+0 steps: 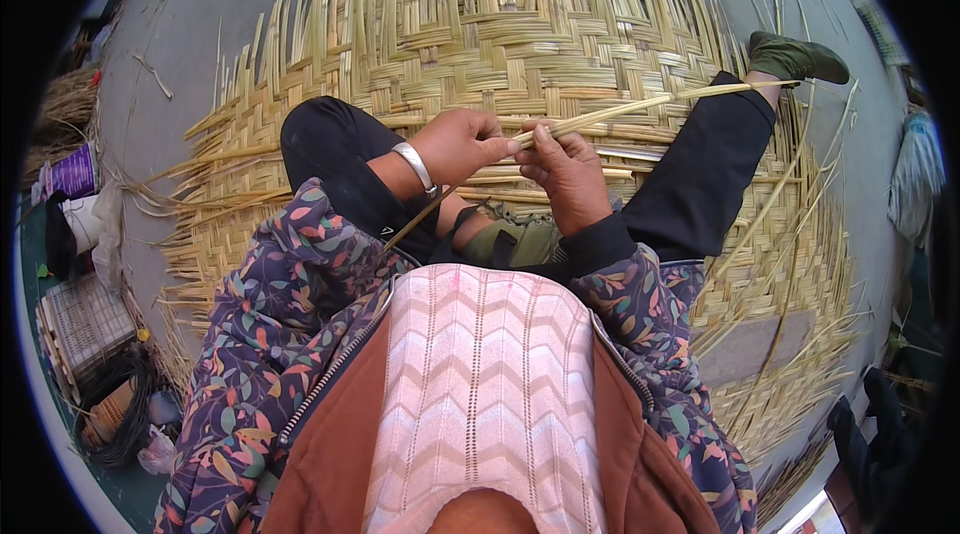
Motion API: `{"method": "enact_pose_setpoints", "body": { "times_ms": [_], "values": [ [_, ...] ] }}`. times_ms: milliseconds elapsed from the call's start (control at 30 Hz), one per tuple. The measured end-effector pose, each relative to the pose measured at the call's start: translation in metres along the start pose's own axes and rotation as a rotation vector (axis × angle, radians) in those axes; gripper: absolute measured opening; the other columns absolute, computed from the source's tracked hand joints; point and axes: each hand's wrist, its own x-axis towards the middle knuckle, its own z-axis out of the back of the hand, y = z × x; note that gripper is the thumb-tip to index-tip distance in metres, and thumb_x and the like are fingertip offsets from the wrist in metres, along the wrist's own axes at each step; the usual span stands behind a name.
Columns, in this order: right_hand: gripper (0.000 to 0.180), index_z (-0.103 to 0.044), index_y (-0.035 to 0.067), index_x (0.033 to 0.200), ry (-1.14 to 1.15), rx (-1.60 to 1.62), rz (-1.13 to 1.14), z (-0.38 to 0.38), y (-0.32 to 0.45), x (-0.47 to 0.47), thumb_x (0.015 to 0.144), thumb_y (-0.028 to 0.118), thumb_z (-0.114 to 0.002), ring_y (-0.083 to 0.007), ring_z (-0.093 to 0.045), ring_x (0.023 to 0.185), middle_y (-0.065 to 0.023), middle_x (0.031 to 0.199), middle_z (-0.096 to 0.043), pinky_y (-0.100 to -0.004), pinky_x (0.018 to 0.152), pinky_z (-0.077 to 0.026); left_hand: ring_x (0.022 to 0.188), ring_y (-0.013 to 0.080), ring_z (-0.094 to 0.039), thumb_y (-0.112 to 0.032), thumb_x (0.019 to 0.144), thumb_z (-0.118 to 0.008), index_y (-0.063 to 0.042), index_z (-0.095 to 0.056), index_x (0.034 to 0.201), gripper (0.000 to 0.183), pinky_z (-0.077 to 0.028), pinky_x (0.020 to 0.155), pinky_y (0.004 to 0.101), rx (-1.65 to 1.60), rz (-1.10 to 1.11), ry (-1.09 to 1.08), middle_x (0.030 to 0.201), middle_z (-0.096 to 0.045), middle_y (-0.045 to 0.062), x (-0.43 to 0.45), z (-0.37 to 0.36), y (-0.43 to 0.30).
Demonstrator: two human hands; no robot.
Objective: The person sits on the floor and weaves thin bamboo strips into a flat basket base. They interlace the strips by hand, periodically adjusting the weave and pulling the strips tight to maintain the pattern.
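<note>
Both hands meet over my lap on a bundle of split cane strips, which runs out to the upper right past my shoe. My left hand, with a silver bangle at the wrist, pinches the strips between thumb and forefinger. Close beside it, my right hand grips the same strips, thumb on top. A darker strip end slants down to the left below the left hand. Beneath me spreads a large woven cane mat, its long loose ends fanning out at the top. My legs rest on it.
A wooden board lies on the mat at the right, among loose strips. On the left stand a purple container, a stack of plastic crates or racks and a coil of black cord. A plastic bag hangs at far right.
</note>
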Motion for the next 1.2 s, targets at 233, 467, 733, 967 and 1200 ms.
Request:
{"method": "enact_pose_setpoints", "body": {
  "times_ms": [233,467,733,967,1200],
  "values": [
    [0.019,-0.061,0.001,0.101,0.036,-0.130,0.172,0.001,-0.011,-0.001,0.089,0.017,-0.061,-0.0113,-0.063,0.069,-0.0053,0.082,-0.065,-0.0224,0.062,-0.052,0.053,0.0080,-0.045,-0.025,0.079,-0.065,-0.001,-0.056,0.062,0.031,-0.039,0.048,0.0279,-0.036,-0.019,-0.076,0.055,-0.052,0.001,0.002,-0.013,0.009],
    [0.018,-0.061,0.004,0.100,0.047,0.019,-0.060,0.009,0.003,-0.001,0.089,0.018,-0.061,-0.0137,-0.065,0.073,-0.0052,0.085,-0.065,-0.0242,0.063,-0.053,0.053,0.0026,-0.040,-0.020,0.087,-0.061,-0.005,-0.050,0.065,0.028,-0.034,0.046,0.0215,-0.184,0.032,0.092,0.056,-0.046,-0.005,-0.008,-0.002,0.006],
    [0.018,-0.060,0.004,0.101,0.123,0.090,0.032,0.010,0.011,-0.002,0.088,0.016,-0.063,-0.0138,-0.064,0.074,-0.0047,0.086,-0.065,-0.0262,0.067,-0.054,0.056,0.0072,-0.051,-0.024,0.089,-0.060,0.000,-0.061,0.086,0.023,-0.043,0.050,0.0236,-0.141,-0.020,0.137,0.062,-0.056,0.000,-0.011,0.006,-0.006],
    [0.017,-0.060,0.003,0.101,-0.009,-0.045,0.242,0.005,0.008,-0.004,0.088,0.014,-0.063,-0.0124,-0.063,0.069,-0.0040,0.085,-0.064,-0.0246,0.063,-0.054,0.055,0.0046,-0.042,-0.021,0.086,-0.064,-0.001,-0.058,0.079,0.023,-0.035,0.047,0.0229,-0.059,-0.110,-0.047,0.061,-0.049,-0.003,0.000,-0.017,-0.013],
    [0.017,-0.059,0.003,0.101,0.054,0.089,0.006,0.005,0.019,-0.007,0.089,0.014,-0.062,-0.0132,-0.064,0.069,-0.0049,0.085,-0.064,-0.0241,0.063,-0.054,0.050,0.0026,-0.039,-0.019,0.086,-0.064,-0.004,-0.056,0.076,0.020,-0.031,0.043,0.0198,-0.371,-0.017,0.008,0.059,-0.046,-0.006,-0.011,-0.013,-0.018]
  ]
}}
